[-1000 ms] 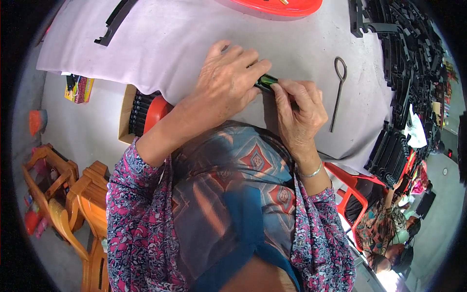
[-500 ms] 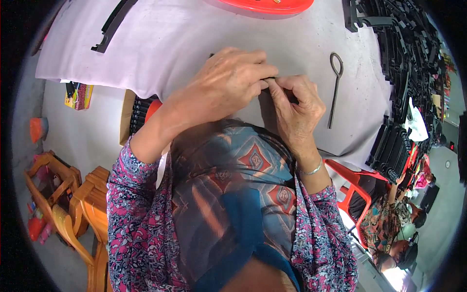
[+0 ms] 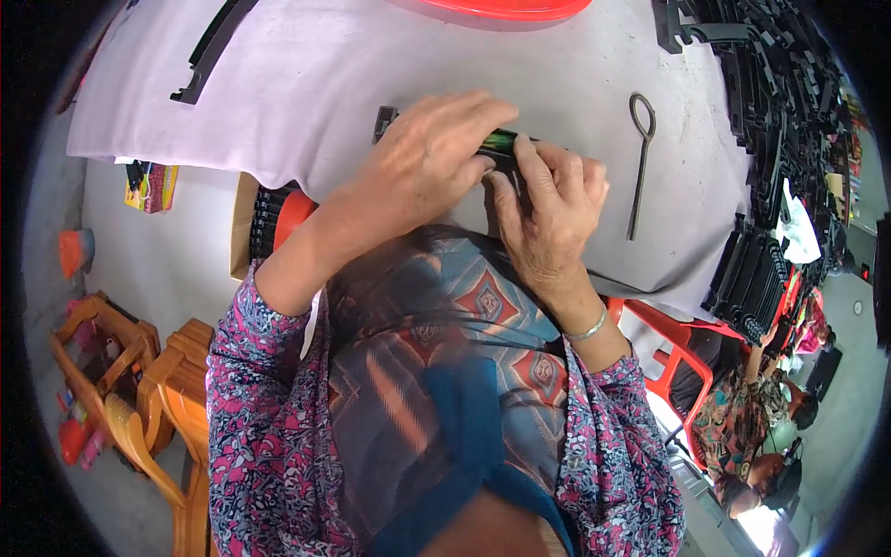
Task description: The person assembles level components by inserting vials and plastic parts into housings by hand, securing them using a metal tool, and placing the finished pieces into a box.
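Both hands are closed on a long black plastic part [image 3: 384, 123], held above the table near my body. Its squared end sticks out beyond my left hand [image 3: 432, 141], whose fingers wrap over it. Between the hands a shiny green patch [image 3: 499, 141] shows on the part. My right hand [image 3: 555, 197] pinches the other end, thumb below and fingers on top. Most of the part is hidden under my fingers. A metal rod with a looped end [image 3: 642, 139] lies on the cloth to the right of my right hand.
A pale cloth [image 3: 316, 84] covers the table. Another black plastic part [image 3: 213, 51] lies at the far left, and a red tray [image 3: 510, 7] stands at the far edge. Black parts [image 3: 780, 102] pile up on the right. Beyond them sits a co-worker [image 3: 729, 432] near a red chair [image 3: 673, 357].
My right hand has turned, its fingers now lying over the part. The green patch and the part's left end have come into sight between and beside my hands.
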Tool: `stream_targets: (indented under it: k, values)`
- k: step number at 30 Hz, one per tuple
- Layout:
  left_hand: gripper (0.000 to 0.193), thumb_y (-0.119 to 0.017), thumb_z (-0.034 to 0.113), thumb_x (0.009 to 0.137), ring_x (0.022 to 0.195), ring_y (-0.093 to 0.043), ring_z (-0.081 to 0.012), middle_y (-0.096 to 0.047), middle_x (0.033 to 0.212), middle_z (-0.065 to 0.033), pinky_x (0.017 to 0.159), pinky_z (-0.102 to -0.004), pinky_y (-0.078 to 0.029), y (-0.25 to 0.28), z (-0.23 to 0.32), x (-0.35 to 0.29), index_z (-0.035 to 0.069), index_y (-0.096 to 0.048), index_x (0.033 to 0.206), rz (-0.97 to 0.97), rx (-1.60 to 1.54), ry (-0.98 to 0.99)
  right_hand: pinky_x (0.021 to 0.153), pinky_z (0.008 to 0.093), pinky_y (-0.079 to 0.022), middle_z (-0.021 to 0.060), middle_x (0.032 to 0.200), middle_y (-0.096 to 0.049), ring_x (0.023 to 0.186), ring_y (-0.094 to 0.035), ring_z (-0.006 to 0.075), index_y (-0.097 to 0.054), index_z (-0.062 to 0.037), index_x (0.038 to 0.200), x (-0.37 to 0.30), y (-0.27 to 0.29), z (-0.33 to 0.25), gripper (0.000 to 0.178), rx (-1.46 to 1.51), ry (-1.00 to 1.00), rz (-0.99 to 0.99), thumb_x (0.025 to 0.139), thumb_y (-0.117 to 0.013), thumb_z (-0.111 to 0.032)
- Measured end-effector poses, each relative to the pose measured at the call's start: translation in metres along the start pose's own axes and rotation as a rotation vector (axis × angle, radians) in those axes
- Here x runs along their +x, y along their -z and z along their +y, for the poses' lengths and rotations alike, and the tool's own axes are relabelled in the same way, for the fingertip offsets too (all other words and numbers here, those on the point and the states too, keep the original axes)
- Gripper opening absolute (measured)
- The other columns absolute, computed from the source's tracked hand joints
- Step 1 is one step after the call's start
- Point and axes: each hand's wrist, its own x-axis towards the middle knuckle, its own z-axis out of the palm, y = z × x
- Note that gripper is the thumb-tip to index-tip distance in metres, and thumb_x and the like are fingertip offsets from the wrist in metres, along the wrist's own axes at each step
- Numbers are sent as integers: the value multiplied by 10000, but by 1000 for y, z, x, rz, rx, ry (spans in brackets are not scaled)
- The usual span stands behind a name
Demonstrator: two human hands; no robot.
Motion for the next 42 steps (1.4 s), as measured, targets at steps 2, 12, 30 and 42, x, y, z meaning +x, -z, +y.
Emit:
stream_targets:
  k: [2,12,30,42]
  values:
    - [403,-682,51,796,1105,-584,-369,-623,1147,-167,954,-437,-460,0,2,2,19,-594,1188,-3,-23,11,789,380,-375,40,1001,-601,897,-523,242,-676,-60,1123,1,2,-1,408,-31,1,-24,739,-776,-153]
    - [211,-697,17,777,975,-594,-317,-592,1019,-115,857,-395,-489,1,-1,-1,15,-621,974,23,29,-61,787,381,-382,33,1002,-614,904,-534,235,-679,-79,1113,11,10,10,384,10,46,-114,744,-764,-138]
    - [204,-691,-13,763,963,-610,-310,-615,1007,-122,840,-388,-504,-2,3,-4,-2,-634,958,54,22,-51,766,353,-377,-18,848,-598,835,-530,208,-696,-124,875,21,0,9,162,71,110,-106,725,-756,-124]
    - [276,-733,17,747,1013,-595,-332,-593,1102,-153,876,-394,-499,-4,3,-12,5,-637,1006,121,71,-65,737,347,-511,84,906,-684,807,-634,210,-703,-37,961,32,33,33,158,392,-242,-30,820,-721,-106]
